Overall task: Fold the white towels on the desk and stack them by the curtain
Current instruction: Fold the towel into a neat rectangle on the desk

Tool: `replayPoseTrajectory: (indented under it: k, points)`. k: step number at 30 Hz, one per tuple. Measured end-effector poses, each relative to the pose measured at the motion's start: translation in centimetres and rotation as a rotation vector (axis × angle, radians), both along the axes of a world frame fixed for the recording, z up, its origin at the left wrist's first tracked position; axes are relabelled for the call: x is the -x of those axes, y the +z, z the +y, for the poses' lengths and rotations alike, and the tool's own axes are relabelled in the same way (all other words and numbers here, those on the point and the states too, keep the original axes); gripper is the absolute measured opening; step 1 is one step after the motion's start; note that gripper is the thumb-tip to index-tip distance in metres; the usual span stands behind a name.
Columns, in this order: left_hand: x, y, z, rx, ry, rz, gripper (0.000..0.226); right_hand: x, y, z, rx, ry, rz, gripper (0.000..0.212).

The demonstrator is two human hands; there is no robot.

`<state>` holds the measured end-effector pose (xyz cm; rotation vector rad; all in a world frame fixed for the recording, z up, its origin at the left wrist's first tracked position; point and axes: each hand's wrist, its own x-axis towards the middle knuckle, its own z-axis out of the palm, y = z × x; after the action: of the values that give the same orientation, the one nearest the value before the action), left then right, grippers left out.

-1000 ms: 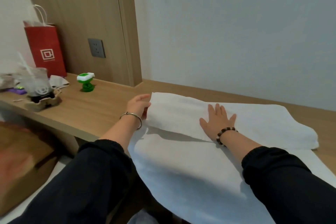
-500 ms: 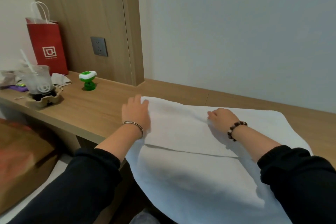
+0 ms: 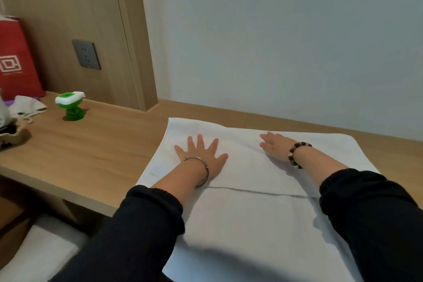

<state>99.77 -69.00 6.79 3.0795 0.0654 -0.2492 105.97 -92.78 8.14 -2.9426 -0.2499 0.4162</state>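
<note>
Fingers (image 3: 200, 143) now seemingly flat on towel (image 3: 248, 168)

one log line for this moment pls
phase: pressing fold | left hand: flat on white towel | right hand: flat on it | desk: towel overhangs near edge

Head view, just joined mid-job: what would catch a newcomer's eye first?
A large white towel fills the middle, folded over, its lower part hanging past the near edge of the desk. The left hand, fingers spread, and the right hand press flat on its folded layer. A red paper bag and a small green gadget stand at far left.
</note>
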Motion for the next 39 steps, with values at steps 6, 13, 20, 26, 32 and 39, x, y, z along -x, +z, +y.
replayPoseTrajectory:
  k: [6, 13, 20, 26, 32, 39]
  points:
    - [-5.2, -0.7, -1.9, -0.006, -0.006, -0.054, 0.064, -3.2, -0.8, -1.7, 0.027, -0.083, -0.101, 0.053]
    - [-9.2, -0.7, -2.3, 0.017, -0.028, -0.064, 0.063, -5.5, -1.8, -2.6, 0.031, -0.106, -0.231, 0.052]
    - [-10.9, -0.6, -2.5, 0.018, -0.044, -0.078, 0.063, -6.9, -1.7, -2.6, -0.006, -0.108, -0.294, 0.050]
    - [-12.1, -0.4, -2.7, 0.018, -0.049, -0.066, 0.062, -7.2, -1.3, -2.5, -0.052, -0.148, -0.409, 0.044]
    - [-9.5, 1.3, -2.0, 0.012, -0.237, -0.322, 0.040, -4.0, 0.1, -1.7, 0.091, -0.101, -0.510, 0.039]
    - [-3.6, 1.9, 1.3, 0.130, -0.441, -0.066, 0.055, 3.4, 1.3, -2.6, -0.001, 0.136, -0.122, 0.063]
